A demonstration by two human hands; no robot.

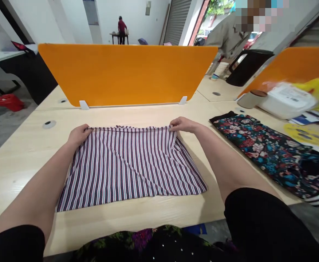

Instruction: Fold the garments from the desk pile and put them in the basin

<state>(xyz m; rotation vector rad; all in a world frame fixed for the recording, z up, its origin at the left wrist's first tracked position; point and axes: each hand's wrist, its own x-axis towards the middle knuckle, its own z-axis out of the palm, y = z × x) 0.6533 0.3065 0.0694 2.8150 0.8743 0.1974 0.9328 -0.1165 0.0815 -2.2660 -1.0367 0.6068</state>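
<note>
A striped garment point(132, 163), white with dark and red vertical lines, lies spread on the pale wooden table point(28, 156). Its narrower, gathered edge faces away from me, and the wider hem is toward me. My left hand point(79, 134) pinches the far left corner of that gathered edge. At the far right corner, my right hand point(184, 124) grips the same edge between thumb and fingers. Soft creases run diagonally through the cloth, and some folds bunch below my right hand. What kind of garment it is, I cannot tell for sure.
An orange divider point(132, 74) stands across the table's back. To the right lies a folded floral garment point(266, 153). Beyond it are a brown cup point(253, 99), a white plastic container point(289, 99) and a black kettle point(248, 67). One person point(222, 36) stands behind; another point(122, 30) is far off.
</note>
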